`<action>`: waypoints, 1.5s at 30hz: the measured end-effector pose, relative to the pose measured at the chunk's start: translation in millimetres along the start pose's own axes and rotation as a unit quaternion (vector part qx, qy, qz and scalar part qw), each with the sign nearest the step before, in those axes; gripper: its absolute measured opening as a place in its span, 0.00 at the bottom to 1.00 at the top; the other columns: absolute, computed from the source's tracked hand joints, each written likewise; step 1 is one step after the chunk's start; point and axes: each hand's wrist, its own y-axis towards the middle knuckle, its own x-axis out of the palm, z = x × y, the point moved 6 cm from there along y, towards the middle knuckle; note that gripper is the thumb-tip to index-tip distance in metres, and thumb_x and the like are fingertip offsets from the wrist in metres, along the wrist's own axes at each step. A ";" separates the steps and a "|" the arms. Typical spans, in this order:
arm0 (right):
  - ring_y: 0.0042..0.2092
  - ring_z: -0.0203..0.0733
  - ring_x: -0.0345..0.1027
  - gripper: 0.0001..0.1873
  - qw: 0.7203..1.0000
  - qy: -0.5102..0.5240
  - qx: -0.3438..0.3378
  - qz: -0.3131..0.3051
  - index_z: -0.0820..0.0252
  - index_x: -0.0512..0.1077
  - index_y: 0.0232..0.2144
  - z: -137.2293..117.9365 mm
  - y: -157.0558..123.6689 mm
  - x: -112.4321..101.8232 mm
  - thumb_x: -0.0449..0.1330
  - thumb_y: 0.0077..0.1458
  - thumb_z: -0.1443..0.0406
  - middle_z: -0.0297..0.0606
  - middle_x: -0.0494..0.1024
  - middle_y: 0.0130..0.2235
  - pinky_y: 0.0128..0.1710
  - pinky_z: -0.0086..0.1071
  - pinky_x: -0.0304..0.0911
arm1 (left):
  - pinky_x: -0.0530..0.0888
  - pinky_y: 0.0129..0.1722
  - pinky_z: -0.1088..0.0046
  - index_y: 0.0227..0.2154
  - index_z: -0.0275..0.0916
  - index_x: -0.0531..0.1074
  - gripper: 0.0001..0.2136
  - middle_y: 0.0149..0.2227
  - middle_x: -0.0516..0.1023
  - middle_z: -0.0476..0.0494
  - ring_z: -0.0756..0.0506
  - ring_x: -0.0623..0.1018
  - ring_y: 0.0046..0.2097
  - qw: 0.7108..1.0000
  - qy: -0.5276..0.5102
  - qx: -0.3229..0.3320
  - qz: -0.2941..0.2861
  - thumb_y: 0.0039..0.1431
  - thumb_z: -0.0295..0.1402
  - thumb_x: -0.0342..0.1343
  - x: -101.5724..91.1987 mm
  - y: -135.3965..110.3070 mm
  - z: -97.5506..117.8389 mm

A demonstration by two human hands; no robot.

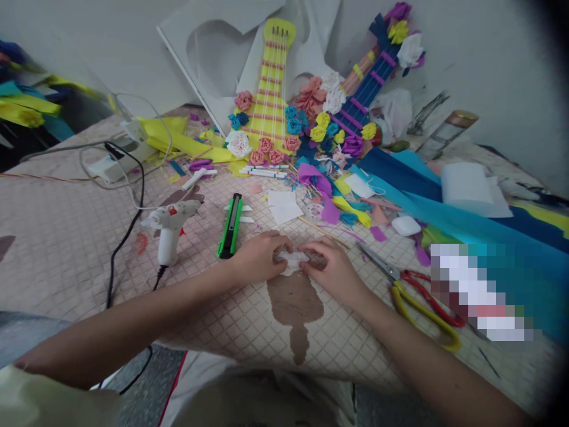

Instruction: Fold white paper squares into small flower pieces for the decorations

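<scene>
A small white piece, looking like paper (292,259), lies between my two hands near the front of the table. My left hand (262,256) pinches its left end with bent fingers. From the other side, my right hand (326,264) grips the right end between thumb and fingers. Part of the piece is hidden by my fingertips. Left of my left hand rests a green and black utility knife (230,226). Large scissors (413,290) with red and yellow handles lie right of my right hand. Beyond my hands is a folded white paper (284,206).
A white glue gun (168,228) stands at the left, its black cord running off the front edge. Behind it is a power strip (118,157). Flower-trimmed yellow (272,101) and blue (367,95) guitar-shaped crafts lean at the back. Blue crepe paper (413,184) spreads across the right.
</scene>
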 end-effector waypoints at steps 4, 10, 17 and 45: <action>0.39 0.43 0.63 0.09 1.000 -0.006 -0.007 -0.006 0.57 0.72 0.33 1.1 0.8 0.7 0.59 0.45 0.70 0.37 0.70 0.33 0.40 0.38 0.58 | 0.65 0.33 0.75 0.35 0.40 0.71 0.10 0.29 0.67 0.48 0.48 0.69 0.33 1.000 0.010 0.002 -0.001 0.49 0.30 0.51 2.1 -0.3 -1.5; 0.41 0.42 0.62 0.07 0.994 -0.036 -0.101 0.000 0.57 0.72 0.32 -7.1 -0.3 -1.0 0.58 0.48 0.70 0.39 0.69 0.36 0.42 0.39 0.57 | 0.65 0.32 0.75 0.36 0.40 0.71 0.10 0.28 0.66 0.49 0.49 0.69 0.32 1.000 0.013 0.006 0.001 0.49 0.30 0.52 2.3 -0.2 -1.3; 0.44 0.43 0.59 0.04 0.970 -0.124 -0.205 -0.034 0.53 0.74 0.28 -12.3 -2.9 -3.0 0.58 0.51 0.66 0.37 0.71 0.39 0.44 0.39 0.52 | 0.64 0.32 0.75 0.34 0.40 0.71 0.09 0.27 0.66 0.49 0.49 0.69 0.32 1.000 0.009 0.012 -0.005 0.48 0.29 0.51 2.3 0.8 -0.4; 0.45 0.41 0.59 0.07 0.924 -0.216 -0.311 -0.056 0.58 0.70 0.32 -18.3 -8.0 -1.5 0.52 0.56 0.68 0.37 0.72 0.40 0.45 0.39 0.50 | 0.64 0.30 0.76 0.34 0.39 0.71 0.10 0.26 0.68 0.49 0.49 0.69 0.31 1.000 -0.003 0.010 -0.018 0.47 0.29 0.51 0.8 3.6 -1.4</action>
